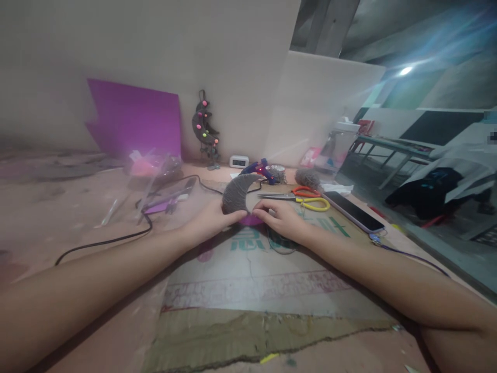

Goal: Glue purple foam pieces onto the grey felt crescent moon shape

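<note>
A crescent moon shape wrapped in grey yarn is held upright over the cardboard. My left hand grips its lower left side, thumb across the front. At the crescent's lower right end, my right hand has thumb and fingertips pinched together; a grey strand of yarn loops down below it. Some purple shows at the bottom between the hands. Just beyond the right hand lie scissors with yellow handles and a tool with orange handles.
A blue glue gun, a small white clock and a grey yarn ball stand behind. To the right lies a phone. A decorated dark crescent and purple sheet lean on the wall. Torn cardboard covers the table's middle.
</note>
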Demonstrator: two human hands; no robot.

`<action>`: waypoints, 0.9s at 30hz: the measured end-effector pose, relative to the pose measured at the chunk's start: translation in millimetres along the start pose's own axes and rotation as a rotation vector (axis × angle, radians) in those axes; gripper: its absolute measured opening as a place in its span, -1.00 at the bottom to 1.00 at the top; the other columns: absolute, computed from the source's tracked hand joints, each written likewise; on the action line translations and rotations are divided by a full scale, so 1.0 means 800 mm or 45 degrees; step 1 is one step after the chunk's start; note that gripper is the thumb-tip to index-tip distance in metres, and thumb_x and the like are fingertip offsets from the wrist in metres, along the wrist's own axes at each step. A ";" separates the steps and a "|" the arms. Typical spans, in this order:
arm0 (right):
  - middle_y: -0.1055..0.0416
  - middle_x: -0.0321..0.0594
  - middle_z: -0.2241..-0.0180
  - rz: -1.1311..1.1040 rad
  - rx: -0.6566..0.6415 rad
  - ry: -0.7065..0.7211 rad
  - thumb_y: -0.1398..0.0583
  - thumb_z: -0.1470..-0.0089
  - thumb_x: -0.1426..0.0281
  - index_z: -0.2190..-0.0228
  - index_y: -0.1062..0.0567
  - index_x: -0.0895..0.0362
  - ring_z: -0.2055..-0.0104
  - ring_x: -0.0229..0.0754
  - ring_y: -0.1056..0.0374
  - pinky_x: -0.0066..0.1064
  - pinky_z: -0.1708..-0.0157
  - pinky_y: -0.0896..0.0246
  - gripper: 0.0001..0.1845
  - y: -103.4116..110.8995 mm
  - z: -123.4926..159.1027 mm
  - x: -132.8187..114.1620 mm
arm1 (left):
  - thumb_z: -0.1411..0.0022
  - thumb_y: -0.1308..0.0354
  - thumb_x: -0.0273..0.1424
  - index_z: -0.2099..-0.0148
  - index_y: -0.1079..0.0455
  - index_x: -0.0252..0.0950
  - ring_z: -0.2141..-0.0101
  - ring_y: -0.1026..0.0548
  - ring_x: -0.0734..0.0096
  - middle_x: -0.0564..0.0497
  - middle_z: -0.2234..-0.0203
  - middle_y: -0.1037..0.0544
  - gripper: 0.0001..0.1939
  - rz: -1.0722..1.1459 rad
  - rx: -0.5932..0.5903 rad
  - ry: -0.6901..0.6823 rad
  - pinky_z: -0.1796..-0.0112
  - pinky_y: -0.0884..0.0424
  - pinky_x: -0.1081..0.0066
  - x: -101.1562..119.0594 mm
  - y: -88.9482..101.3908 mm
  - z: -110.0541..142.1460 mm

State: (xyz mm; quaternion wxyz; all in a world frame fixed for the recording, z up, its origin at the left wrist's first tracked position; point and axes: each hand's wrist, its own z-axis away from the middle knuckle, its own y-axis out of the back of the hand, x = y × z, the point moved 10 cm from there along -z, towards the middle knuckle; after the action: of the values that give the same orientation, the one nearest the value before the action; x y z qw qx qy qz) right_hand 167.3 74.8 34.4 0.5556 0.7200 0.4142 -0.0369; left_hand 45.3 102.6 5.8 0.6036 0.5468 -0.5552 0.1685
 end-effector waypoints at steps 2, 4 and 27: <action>-0.45 -0.26 0.43 -0.003 0.001 -0.017 -0.10 -0.19 0.27 0.39 -0.50 0.16 0.36 -0.25 -0.33 -0.45 0.30 -0.17 -0.73 0.000 0.001 0.003 | -0.13 -0.15 -0.15 0.11 -0.44 -0.34 0.24 -0.53 0.21 -0.06 0.24 -0.60 -0.60 0.010 0.048 -0.022 0.25 -0.45 0.33 0.004 0.006 0.001; -0.45 -0.26 0.43 0.004 0.003 -0.018 -0.09 -0.19 0.27 0.38 -0.49 0.16 0.36 -0.24 -0.33 -0.45 0.29 -0.18 -0.73 0.001 0.001 0.003 | -0.15 -0.14 -0.15 0.10 -0.44 -0.33 0.19 -0.52 0.22 -0.06 0.20 -0.59 -0.61 0.040 0.070 -0.061 0.18 -0.43 0.32 0.010 0.009 0.002; -0.36 -0.34 0.52 0.202 0.045 -0.067 -0.11 -0.17 0.25 0.14 -0.42 0.12 0.48 -0.28 -0.25 -0.47 0.45 -0.08 -0.72 0.010 0.001 0.015 | -0.18 -0.13 -0.19 0.09 -0.42 -0.36 0.15 -0.52 0.18 -0.09 0.17 -0.59 -0.64 0.099 0.274 -0.101 0.13 -0.43 0.28 0.021 0.030 0.007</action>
State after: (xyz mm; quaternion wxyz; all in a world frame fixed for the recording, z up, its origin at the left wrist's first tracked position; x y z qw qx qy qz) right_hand 180.5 80.0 34.1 0.5546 0.7591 0.3403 -0.0191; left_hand 28.9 99.6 30.2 0.5121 0.5928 -0.5780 0.2286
